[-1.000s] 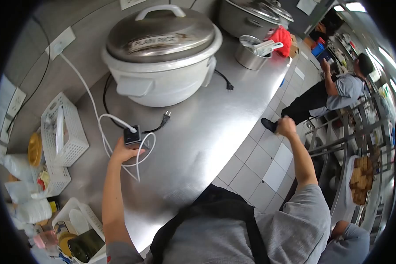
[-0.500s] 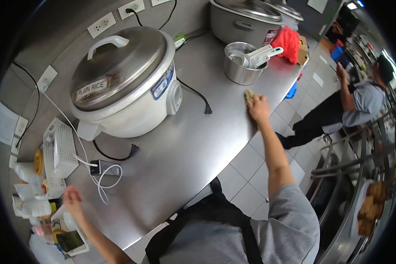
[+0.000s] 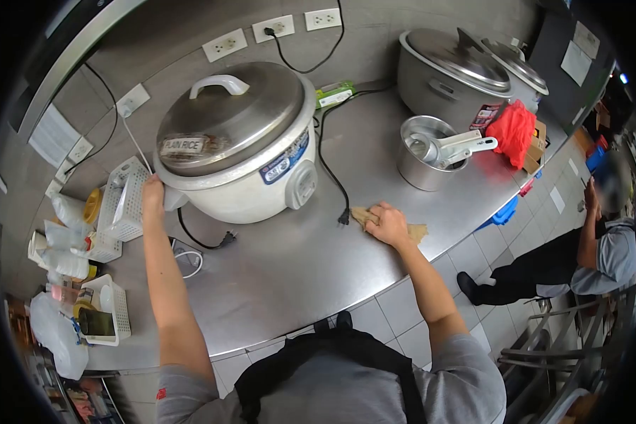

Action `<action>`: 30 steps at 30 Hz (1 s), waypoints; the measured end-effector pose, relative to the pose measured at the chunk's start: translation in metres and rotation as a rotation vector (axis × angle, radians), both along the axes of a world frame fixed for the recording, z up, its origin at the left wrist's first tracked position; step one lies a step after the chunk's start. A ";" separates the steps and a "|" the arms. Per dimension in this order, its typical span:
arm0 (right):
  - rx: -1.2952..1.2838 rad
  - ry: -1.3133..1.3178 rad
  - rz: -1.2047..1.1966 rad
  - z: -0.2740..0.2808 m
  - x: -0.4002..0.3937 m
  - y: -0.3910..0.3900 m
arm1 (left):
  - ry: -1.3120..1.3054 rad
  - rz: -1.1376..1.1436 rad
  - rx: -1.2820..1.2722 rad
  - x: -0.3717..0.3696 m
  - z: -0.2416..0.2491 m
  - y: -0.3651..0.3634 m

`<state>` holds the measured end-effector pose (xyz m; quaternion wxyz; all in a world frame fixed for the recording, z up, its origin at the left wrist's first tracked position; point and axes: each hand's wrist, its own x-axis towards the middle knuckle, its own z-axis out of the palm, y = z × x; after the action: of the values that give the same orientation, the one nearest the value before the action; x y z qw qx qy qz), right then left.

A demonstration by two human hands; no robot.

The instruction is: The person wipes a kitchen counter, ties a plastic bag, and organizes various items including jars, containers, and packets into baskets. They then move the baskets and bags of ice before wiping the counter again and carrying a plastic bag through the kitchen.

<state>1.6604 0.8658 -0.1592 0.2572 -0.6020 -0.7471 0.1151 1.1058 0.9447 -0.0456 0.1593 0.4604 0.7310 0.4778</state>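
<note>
Your left hand (image 3: 152, 194): now at the cooker (image 3: 222, 201). Your right hand (image 3: 387, 225), with cloth (image 3: 417, 232): shifted from near the pot (image 3: 418, 172) to beside the plug (image 3: 343, 217).

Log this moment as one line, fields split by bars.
left hand: beside rice cooker | right hand: on tan cloth | cloth: on steel counter

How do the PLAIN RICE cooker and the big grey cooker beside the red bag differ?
Body: PLAIN RICE cooker is white; grey cooker is grey.
Lid handle: pale arch on the PLAIN RICE cooker, dark on the grey cooker.
Lid label: PLAIN RICE cooker has one; none visible on the grey cooker.
Shared: metal lids on, both standing on the steel counter.
</note>
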 end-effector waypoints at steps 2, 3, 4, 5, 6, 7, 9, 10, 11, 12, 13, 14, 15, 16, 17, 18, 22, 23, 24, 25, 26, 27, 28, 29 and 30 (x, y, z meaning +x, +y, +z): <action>-0.051 0.060 -0.063 -0.001 0.002 0.005 | 0.264 0.077 0.025 0.000 -0.007 -0.007; -0.081 0.086 -0.104 -0.001 0.007 0.004 | 0.321 0.102 -0.014 0.011 -0.001 -0.018; -0.030 0.123 -0.176 0.001 0.013 0.001 | 0.379 0.118 -0.051 0.022 0.008 -0.029; 0.026 0.158 -0.254 0.003 0.022 -0.001 | 0.436 0.127 -0.083 0.030 0.013 -0.034; 0.090 0.191 -0.334 0.008 0.033 0.000 | 0.451 0.139 -0.051 0.037 0.013 -0.038; 0.176 0.197 -0.408 0.019 0.046 -0.001 | 0.465 0.154 -0.019 0.042 0.009 -0.045; 0.336 0.214 -0.539 0.039 0.069 -0.006 | 0.460 0.155 -0.013 0.050 0.006 -0.060; 0.361 0.244 -0.562 0.046 0.077 -0.004 | 0.440 0.140 -0.031 0.057 0.008 -0.067; 0.389 0.271 -0.583 0.055 0.087 0.000 | 0.415 0.127 -0.049 0.062 0.008 -0.073; 0.419 0.294 -0.603 0.064 0.096 0.001 | 0.453 0.137 -0.067 0.065 0.007 -0.077; 0.323 0.284 -0.515 0.074 0.102 -0.001 | 0.489 0.147 -0.082 0.067 0.007 -0.080; 0.229 0.275 -0.427 0.084 0.108 -0.002 | 0.527 0.159 -0.093 0.072 0.009 -0.082; 0.135 0.271 -0.342 0.089 0.114 -0.001 | 0.587 0.224 -0.117 0.086 0.021 -0.089; 0.084 0.184 -0.257 0.089 0.119 0.001 | 0.650 0.289 -0.140 0.100 0.033 -0.093; 0.138 0.200 -0.147 0.083 0.120 0.005 | 0.781 0.358 0.108 0.107 0.036 -0.092; 0.188 0.213 -0.038 0.072 0.119 0.009 | 0.901 0.425 0.360 0.116 0.039 -0.088; -0.100 0.279 0.108 0.061 0.148 0.007 | 0.678 0.068 0.814 0.287 0.129 -0.101; -0.140 0.332 0.087 0.055 0.170 0.014 | 0.597 -0.109 0.839 0.320 0.129 -0.092; -0.176 0.383 0.067 0.046 0.202 0.022 | 0.514 -0.285 0.864 0.350 0.127 -0.078; -0.209 0.435 0.046 0.039 0.236 0.035 | 0.381 -0.421 0.800 0.379 0.119 -0.059; -0.181 0.500 -0.039 0.037 0.272 0.051 | 0.247 -0.554 0.734 0.410 0.110 -0.037; -0.157 0.569 -0.127 0.034 0.307 0.066 | 0.021 -0.691 0.583 0.444 0.106 -0.018; -0.132 0.641 -0.216 0.034 0.335 0.081 | -0.242 -0.843 0.488 0.474 0.090 0.008; -0.035 0.603 -0.287 0.038 0.358 0.098 | -0.555 -0.946 0.279 0.504 0.078 0.033; 0.063 0.564 -0.355 0.045 0.379 0.119 | -0.866 -0.992 0.045 0.531 0.073 0.057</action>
<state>2.0398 0.9851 -0.1144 0.4884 -0.6589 -0.5331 0.2076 1.6370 1.0014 0.0269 0.6308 0.5121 0.2916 0.5048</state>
